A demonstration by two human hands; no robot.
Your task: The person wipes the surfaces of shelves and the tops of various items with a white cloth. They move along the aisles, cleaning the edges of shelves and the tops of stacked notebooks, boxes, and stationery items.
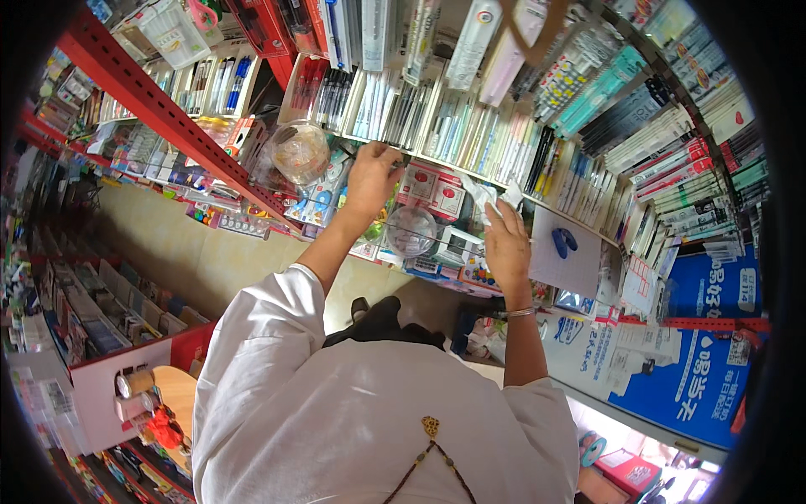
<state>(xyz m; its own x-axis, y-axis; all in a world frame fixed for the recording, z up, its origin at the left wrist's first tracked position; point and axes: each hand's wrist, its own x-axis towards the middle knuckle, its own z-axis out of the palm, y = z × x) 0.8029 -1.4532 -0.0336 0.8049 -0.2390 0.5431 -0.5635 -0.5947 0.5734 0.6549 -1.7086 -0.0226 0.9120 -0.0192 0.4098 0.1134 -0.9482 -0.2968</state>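
My left hand [373,179] is at the front edge of a pen display tray [412,153]. Its fingers curl down over that edge, and what lies under them is hidden. A crumpled white tissue [483,194] is under the fingers of my right hand [509,246], which presses on it over the glass shelf. Between the hands lie red-and-white boxes [432,190], a round clear plastic container [411,232] and a white-framed item [458,246]. Left of my left hand stands a clear plastic tub [301,153] with small items inside.
Rows of pens [466,135] fill the tray, with packaged stationery [595,82] above. A blue object [564,242] rests on a pale sheet [563,271] at right. A red perforated metal upright [170,120] slants across the left. Behind it runs a tiled floor [170,233].
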